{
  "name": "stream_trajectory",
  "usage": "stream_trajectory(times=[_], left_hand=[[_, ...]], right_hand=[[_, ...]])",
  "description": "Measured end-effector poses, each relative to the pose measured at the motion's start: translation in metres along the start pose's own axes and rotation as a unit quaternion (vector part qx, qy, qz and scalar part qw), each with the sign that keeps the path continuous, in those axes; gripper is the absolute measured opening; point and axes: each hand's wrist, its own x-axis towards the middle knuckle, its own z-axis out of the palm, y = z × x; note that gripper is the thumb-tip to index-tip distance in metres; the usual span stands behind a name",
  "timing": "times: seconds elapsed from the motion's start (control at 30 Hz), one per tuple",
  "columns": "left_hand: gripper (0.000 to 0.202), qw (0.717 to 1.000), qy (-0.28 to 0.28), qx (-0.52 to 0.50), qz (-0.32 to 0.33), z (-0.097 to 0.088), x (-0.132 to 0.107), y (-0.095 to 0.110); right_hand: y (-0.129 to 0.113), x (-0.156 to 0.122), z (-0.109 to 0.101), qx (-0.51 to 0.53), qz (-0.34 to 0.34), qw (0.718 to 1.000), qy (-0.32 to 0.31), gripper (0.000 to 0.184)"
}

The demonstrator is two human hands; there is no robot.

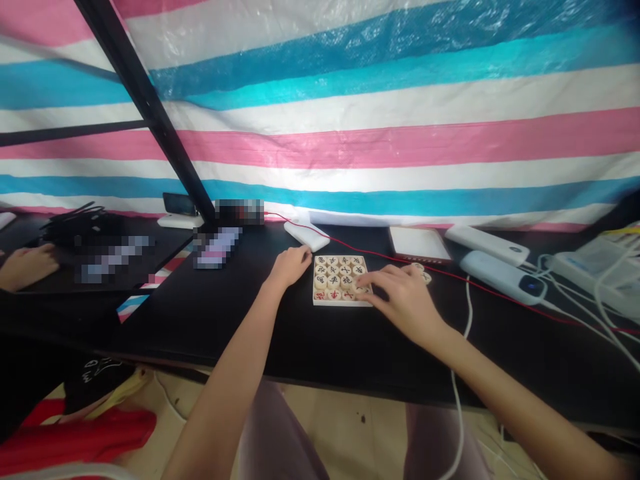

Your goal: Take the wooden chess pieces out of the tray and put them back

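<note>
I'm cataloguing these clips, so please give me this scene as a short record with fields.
Left hand: near the back-left corner of the square white tray; contact unclear
Right hand: fingers at a pale round piece in the tray's front-right corner; grip unclear
Tray contents: pale round pieces with black characters, some red in front
Loose pieces: partly behind the right hand
Surface: black tabletop
Backdrop: pink, blue and white striped sheet

Bare hands (pixel 411 301), bare forearms (pixel 239 363); loose mauve-grey trousers (pixel 283 433).
</note>
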Motion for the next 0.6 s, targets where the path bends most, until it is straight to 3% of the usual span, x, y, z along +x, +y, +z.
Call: stream_trajectory(times=[0.2,0.6], left_hand=[[0.024,1.000,0.002,-0.003,0.002,0.001,0.001,0.000],[0.025,1.000,-0.003,-0.007,-0.010,0.001,0.001,0.001]], right_hand=[[-0.002,0.002,0.022,-0.004,-0.013,1.000,0.007,0.010],[-0.005,0.000,0.025,-0.025,-0.044,0.999,-0.007,0.020]])
